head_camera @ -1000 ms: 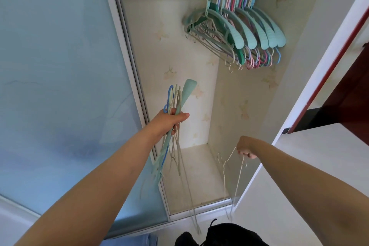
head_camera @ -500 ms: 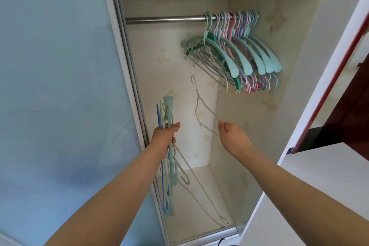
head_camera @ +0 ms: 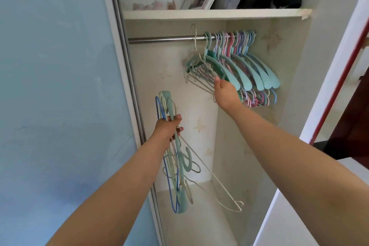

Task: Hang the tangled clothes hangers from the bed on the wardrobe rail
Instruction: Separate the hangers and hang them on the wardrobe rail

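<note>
Lifted since 0.5 s ago, the right hand (head_camera: 224, 91) pinches 1 white wire hanger (head_camera: 196, 54) whose hook now sits over the rail (head_camera: 159, 39), so it should let go only once the hook is seated, while the left hand (head_camera: 167, 129) grips the tangled bundle (head_camera: 175, 158).

The single head-worn camera is looking forward and slightly up into the open wardrobe from close range, taking in the shelf (head_camera: 209, 14) edge above, the wardrobe rail (head_camera: 163, 38) beneath it and both forearms reaching in from below.
</note>
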Action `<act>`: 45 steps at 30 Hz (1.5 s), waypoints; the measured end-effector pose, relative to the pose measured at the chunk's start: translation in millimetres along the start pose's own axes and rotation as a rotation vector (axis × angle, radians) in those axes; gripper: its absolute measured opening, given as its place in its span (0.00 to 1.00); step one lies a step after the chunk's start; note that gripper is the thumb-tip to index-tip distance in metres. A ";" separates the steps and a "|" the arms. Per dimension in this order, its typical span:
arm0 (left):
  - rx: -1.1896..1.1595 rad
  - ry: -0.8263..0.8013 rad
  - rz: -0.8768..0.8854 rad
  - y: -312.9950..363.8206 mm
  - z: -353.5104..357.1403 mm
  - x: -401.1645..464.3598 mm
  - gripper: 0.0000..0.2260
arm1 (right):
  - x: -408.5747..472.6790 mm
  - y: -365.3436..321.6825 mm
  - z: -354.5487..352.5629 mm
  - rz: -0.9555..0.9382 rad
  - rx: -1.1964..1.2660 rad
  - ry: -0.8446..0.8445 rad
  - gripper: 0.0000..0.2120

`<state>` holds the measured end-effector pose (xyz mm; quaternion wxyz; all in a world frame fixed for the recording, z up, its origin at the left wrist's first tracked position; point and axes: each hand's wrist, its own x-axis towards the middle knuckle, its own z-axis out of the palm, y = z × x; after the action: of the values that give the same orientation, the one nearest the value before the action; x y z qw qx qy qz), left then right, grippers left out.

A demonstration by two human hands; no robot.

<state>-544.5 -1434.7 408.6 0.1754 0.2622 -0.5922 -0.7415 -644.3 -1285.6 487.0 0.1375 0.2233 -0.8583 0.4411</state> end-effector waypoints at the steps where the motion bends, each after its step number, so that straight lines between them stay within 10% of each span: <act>1: 0.005 -0.003 0.005 2.2 0.3 -0.8 0.09 | 6.5 -1.1 0.0 0.028 -0.005 -0.050 0.23; 8: -0.011 -0.058 0.042 5.8 -11.8 -10.0 0.05 | 6.2 25.2 -6.1 0.222 -0.160 0.016 0.20; 12: 0.008 -0.103 0.044 0.5 -18.6 -15.2 0.06 | -4.5 46.2 -4.1 0.362 0.196 0.001 0.20; 16: -0.011 -0.138 0.036 -4.3 -20.1 -15.7 0.07 | -46.5 51.3 9.6 0.143 0.027 0.289 0.21; 23: 0.017 -0.232 -0.010 -15.7 -4.1 -25.4 0.07 | -104.1 26.9 44.1 -0.020 0.252 -0.485 0.24; 30: 0.258 -0.356 0.047 -38.7 7.0 -44.8 0.05 | -87.4 16.8 48.1 -0.216 -0.267 -0.191 0.14; 45: 0.374 -0.595 0.066 -62.9 -27.2 -47.1 0.11 | -35.6 52.5 8.5 0.148 -0.098 -0.127 0.18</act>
<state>-487.4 -1414.3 351.7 -0.0321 0.0428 -0.7512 -0.6579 -640.4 -1256.4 430.3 0.0606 0.1796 -0.8999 0.3927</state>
